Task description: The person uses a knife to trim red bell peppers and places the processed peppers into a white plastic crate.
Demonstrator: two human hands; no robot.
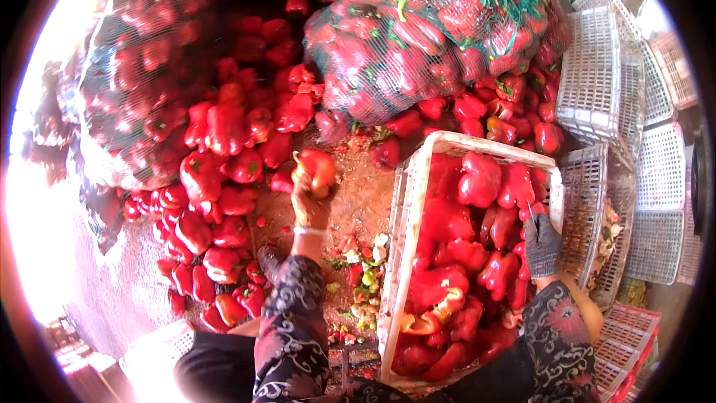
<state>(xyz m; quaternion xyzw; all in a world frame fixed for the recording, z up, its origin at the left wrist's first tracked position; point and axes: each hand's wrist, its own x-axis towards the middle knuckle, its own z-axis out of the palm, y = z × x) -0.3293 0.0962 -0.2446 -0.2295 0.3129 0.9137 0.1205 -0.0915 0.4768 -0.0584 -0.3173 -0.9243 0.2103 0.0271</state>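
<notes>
My left hand [304, 200], bare with a white band at the wrist, grips an orange-red bell pepper [319, 170] above the floor between the pepper pile and the crate. My right hand [543, 245], in a dark grey glove, is closed over the right side of a white plastic crate [423, 201]. From its fingers juts a thin, pale blade, seemingly a small knife [531, 211]; the handle is hidden. Red bell peppers [479, 179] fill much of the crate, and a cut one [440, 306] shows its pale inside.
Loose red peppers [224, 128] are heaped at left. Net sacks of peppers [145, 67] stand at far left, with another full net sack [395, 60] at the back. Green and pale trimmings [365, 283] litter the floor beside the crate. Stacked plastic crates [597, 67] line the right.
</notes>
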